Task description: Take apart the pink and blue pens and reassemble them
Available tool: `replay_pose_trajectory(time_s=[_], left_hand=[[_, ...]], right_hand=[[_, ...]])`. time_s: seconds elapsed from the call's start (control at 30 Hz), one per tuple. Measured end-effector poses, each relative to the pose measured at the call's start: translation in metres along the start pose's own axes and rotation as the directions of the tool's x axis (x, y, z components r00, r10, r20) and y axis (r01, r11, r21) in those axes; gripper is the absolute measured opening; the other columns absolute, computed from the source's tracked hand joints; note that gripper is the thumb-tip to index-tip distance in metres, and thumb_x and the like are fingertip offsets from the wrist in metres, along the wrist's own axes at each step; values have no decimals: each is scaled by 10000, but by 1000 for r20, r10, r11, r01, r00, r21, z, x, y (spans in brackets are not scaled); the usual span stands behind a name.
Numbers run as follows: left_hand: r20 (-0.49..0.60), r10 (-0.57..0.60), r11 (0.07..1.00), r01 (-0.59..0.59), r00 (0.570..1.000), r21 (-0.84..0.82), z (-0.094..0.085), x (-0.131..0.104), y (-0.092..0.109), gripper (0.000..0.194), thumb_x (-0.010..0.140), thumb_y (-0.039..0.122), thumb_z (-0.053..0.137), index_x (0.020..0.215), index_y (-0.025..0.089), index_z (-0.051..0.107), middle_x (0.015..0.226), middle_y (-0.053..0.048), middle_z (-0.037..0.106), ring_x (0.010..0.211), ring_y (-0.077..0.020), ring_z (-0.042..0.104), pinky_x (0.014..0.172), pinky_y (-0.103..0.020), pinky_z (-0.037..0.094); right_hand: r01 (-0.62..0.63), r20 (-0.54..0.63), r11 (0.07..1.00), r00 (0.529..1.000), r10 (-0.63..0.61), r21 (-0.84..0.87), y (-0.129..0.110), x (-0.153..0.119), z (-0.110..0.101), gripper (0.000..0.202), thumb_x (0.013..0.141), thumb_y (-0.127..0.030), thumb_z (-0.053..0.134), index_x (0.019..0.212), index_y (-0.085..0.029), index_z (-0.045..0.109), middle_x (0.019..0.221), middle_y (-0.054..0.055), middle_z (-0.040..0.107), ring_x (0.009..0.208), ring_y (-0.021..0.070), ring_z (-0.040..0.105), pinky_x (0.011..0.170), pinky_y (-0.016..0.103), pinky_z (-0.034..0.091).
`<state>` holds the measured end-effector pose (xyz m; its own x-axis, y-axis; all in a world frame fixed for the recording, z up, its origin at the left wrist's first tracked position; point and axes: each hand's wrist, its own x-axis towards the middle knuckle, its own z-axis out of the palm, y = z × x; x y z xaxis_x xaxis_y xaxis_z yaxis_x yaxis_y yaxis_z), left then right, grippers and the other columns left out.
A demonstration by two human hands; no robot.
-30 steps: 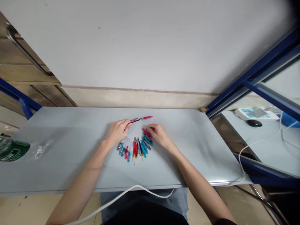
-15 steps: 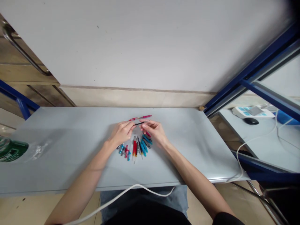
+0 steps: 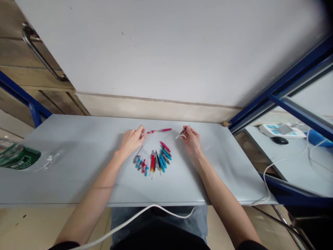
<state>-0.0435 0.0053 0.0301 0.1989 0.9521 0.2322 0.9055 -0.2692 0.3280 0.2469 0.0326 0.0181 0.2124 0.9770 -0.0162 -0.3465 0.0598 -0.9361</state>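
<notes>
My right hand (image 3: 193, 140) is raised over the table at the right, its fingers closed on a thin pen refill (image 3: 178, 136) with a whitish end and a dark part. On the left, my left hand (image 3: 130, 141) is pinched closed; a small dark bit shows at its fingertips, too hidden to name. Just beyond those fingertips lies a pink pen (image 3: 165, 130). Between the hands, pen parts fan out in an arc: clear barrels (image 3: 140, 164) with coloured tips, red refills (image 3: 152, 161), blue grips (image 3: 162, 162) and a pink grip (image 3: 165, 146).
The grey table (image 3: 85, 166) backs onto a white wall (image 3: 161, 52). A green-labelled plastic bottle (image 3: 22, 156) lies at the left. A white cable (image 3: 135, 218) crosses before my body. Beyond the blue frame (image 3: 293, 106) are a mouse (image 3: 279, 140) and a white device (image 3: 270, 131).
My hands were together around a thin black piece and have moved apart. The right hand went to the right with the refill. The view has shifted slightly.
</notes>
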Motion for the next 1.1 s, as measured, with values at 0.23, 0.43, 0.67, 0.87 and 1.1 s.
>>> replay_pose_trajectory(time_s=[0.23,0.43,0.67,0.87,1.1], left_hand=[[240,-46,999,46,970,8,-16,-3,-20,87,921,318,531,942,249,579,715,6,646,599,-179,552,592,-293,301],[256,22,989,16,966,-146,-16,-7,-16,157,946,403,539,912,249,552,670,45,577,568,-144,484,583,-266,309],[202,69,987,-37,977,-158,0,-3,-10,231,968,467,544,926,252,616,691,37,615,596,-143,513,625,-257,339],[175,81,979,-45,981,-201,1,-1,-10,251,968,479,535,993,262,659,763,29,662,662,-143,562,659,-253,372],[245,-4,988,41,970,-149,-9,-2,-17,264,900,441,557,753,230,620,648,35,572,607,-130,478,592,-262,321]], right_hand=[[72,213,960,977,-13,-270,1,-22,19,342,797,-506,771,848,-168,756,650,-5,581,562,117,445,554,278,382],[169,363,900,932,-13,-403,-4,-33,26,354,839,-509,730,824,-155,731,594,-21,529,551,119,425,542,278,359],[197,374,882,927,-25,-428,-7,-32,24,366,854,-521,707,832,-156,727,643,-2,564,562,120,444,537,276,356],[243,394,871,917,-63,-428,-6,-31,23,365,859,-524,701,807,-162,714,687,16,596,581,124,460,553,278,376],[249,384,860,921,-68,-446,-12,-33,24,369,860,-532,692,801,-168,707,656,11,585,569,124,442,545,279,367]])
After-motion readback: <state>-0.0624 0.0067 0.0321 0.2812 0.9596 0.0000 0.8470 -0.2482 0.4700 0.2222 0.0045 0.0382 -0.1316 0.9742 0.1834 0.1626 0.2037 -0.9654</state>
